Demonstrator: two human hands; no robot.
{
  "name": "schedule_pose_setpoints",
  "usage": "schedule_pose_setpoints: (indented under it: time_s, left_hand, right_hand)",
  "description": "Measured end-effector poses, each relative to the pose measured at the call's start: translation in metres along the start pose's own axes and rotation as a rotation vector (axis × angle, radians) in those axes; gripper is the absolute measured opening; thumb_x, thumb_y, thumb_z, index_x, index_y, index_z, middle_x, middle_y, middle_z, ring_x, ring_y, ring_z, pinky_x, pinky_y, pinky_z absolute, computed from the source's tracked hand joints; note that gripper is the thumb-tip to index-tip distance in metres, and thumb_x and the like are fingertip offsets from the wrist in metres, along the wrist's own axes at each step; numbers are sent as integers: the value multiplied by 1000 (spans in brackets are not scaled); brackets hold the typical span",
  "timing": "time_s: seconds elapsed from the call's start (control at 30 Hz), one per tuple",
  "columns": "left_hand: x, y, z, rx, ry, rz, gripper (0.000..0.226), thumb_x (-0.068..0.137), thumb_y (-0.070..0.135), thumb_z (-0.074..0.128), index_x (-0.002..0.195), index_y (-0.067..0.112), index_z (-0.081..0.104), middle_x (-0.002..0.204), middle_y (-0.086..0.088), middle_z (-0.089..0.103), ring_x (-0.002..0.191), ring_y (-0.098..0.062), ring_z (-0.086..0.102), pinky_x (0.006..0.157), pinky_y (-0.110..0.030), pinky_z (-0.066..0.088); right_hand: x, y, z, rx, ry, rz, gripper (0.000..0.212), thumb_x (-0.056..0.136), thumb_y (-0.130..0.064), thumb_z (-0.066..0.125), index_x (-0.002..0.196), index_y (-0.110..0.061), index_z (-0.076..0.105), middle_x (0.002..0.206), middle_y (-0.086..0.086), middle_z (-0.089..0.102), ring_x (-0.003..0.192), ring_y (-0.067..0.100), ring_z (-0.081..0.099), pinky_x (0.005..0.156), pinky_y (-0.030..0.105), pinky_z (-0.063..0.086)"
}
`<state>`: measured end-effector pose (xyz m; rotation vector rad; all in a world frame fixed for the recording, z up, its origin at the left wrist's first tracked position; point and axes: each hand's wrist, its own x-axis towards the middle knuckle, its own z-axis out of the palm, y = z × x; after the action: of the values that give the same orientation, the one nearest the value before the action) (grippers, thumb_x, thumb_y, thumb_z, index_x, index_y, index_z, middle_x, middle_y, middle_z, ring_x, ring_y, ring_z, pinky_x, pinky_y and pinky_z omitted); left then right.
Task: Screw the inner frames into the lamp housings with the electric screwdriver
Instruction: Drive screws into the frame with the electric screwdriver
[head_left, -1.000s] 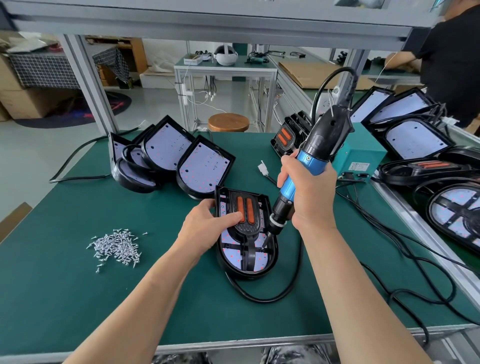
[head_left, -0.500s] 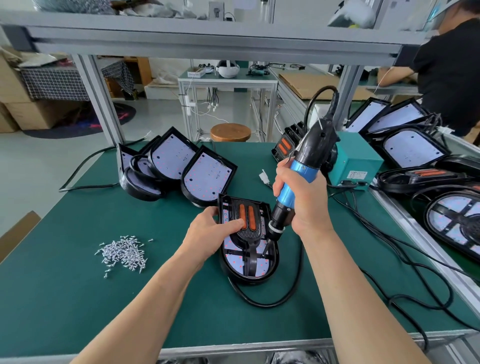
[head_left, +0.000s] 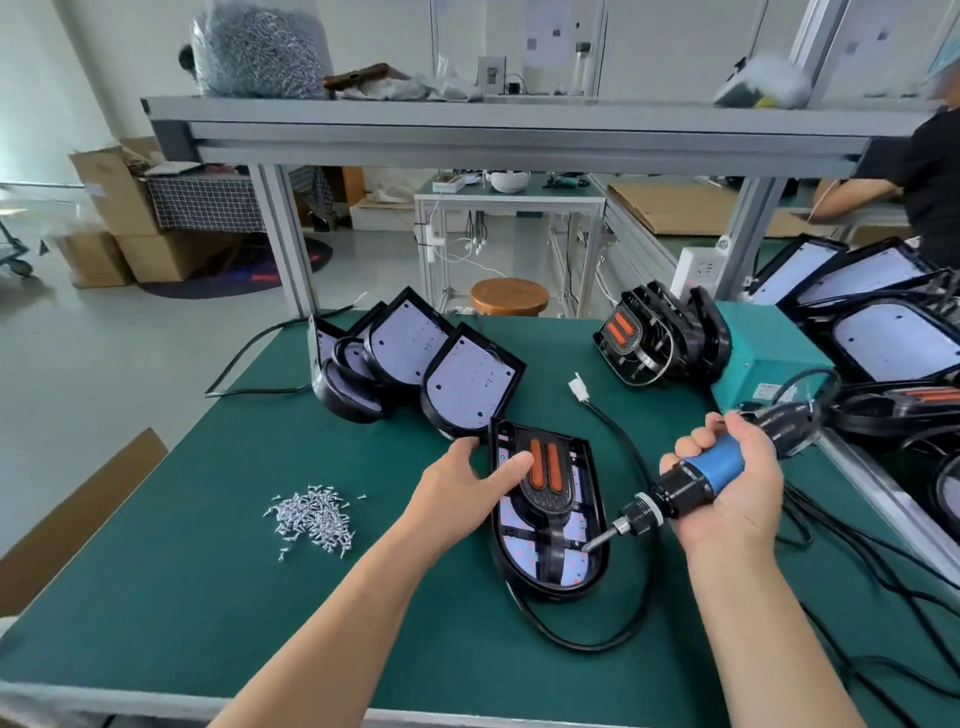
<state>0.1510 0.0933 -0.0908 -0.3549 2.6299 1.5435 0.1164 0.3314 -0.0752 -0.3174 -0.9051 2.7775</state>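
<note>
1. Biggest piece first: the lamp housing (head_left: 556, 590) lies flat on the green table (head_left: 208, 571), dead centre. The left hand (head_left: 462, 483) grips its left wall, thumb over the top. If that hold slackens, driver torque could spin the housing across the mat.
2. The inner frame (head_left: 545, 499) is seated inside the housing. With uneven thumb pressure it could ride off its screw holes, and a screw would bite crooked.
3. The electric screwdriver (head_left: 717, 465) has the right hand (head_left: 737, 488) wrapped firmly round its blue barrel, and the tool lies almost flat. Driven at that slant, it would likely cam out or cross-thread.
4. The bit tip (head_left: 597, 543) is at the housing's lower right, over the white board. I can't tell whether it touches, and I can't make out a screw on it. A slip here could gouge the board.
5. The screws (head_left: 314, 517) sit heaped well off to the left. A careless reach could scatter them.
</note>
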Motion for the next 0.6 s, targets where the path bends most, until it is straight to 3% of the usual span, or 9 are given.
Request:
schedule_pose_setpoints:
  time_s: [0.07,0.17,0.23,0.33,0.43,0.6]
  left_hand:
    - [0,-7,-15,120,139,30,52,84,66,63,117,27,59,79,9,63,76,-9,61,59,-23,40]
    - [2,-24,-54,282,334,41,7,92,30,65,88,24,66,74,9,63,77,-21,61,60,-26,43]
    - [2,-37,-79,392,392,-1,10,89,18,64,82,23,67,78,8,66,84,-25,62,68,-31,50]
    - [3,-49,-102,505,319,-89,18,84,16,70,73,29,64,76,13,64,91,-25,62,75,-33,53]
    - [6,-55,-104,580,239,-147,21,83,21,74,73,32,59,83,10,65,99,-25,60,81,-33,51]
    - [9,-56,-101,715,254,-140,15,87,22,70,77,27,60,82,9,63,98,-26,60,81,-33,40]
  right_hand:
    - [2,11,-13,23,33,58,19,97,-28,55,80,-19,54,68,-7,46,54,9,44,51,21,34]
    - [8,18,-17,48,30,93,20,96,-31,55,80,-19,54,67,-8,46,53,8,45,52,21,34]
    - [11,19,-19,55,28,95,20,96,-31,56,80,-19,55,66,-8,47,53,8,45,54,21,33]
    - [13,21,-23,74,38,104,21,95,-32,57,80,-19,56,66,-9,47,54,8,45,57,22,31]
    - [15,20,-25,93,25,112,20,93,-33,59,80,-19,57,67,-9,46,55,8,45,56,22,30]
    - [14,21,-28,110,27,126,19,92,-33,60,80,-19,57,67,-10,46,54,7,45,57,22,28]
